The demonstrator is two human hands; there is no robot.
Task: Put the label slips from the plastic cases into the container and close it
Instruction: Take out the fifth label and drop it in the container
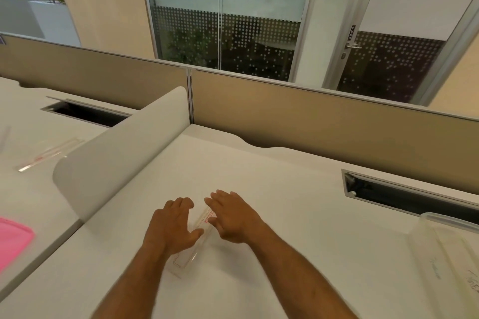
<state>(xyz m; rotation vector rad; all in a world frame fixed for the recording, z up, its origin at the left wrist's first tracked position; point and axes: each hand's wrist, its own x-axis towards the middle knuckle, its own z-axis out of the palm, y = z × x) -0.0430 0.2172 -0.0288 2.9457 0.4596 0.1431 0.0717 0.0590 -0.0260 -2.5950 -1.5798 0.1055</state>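
Note:
A clear plastic case [190, 246] with a red-printed label slip inside lies flat on the white desk between my hands. My left hand [172, 228] rests over its left side, fingers curled and spread, thumb near the case's middle. My right hand [232, 217] hovers over the far right end, fingers apart, thumb by the red print. Neither hand clearly grips the case. A translucent plastic container [445, 248] stands at the right edge, with handwritten slips lying in front of it. A second clear case [49, 154] lies on the neighbouring desk at the left.
A curved white divider [121, 147] separates the two desks. A tan partition [324, 122] runs along the back. A cable slot [404, 195] opens at the right, another cable slot [83, 112] at the left. A pink sheet [13, 241] lies at the left edge.

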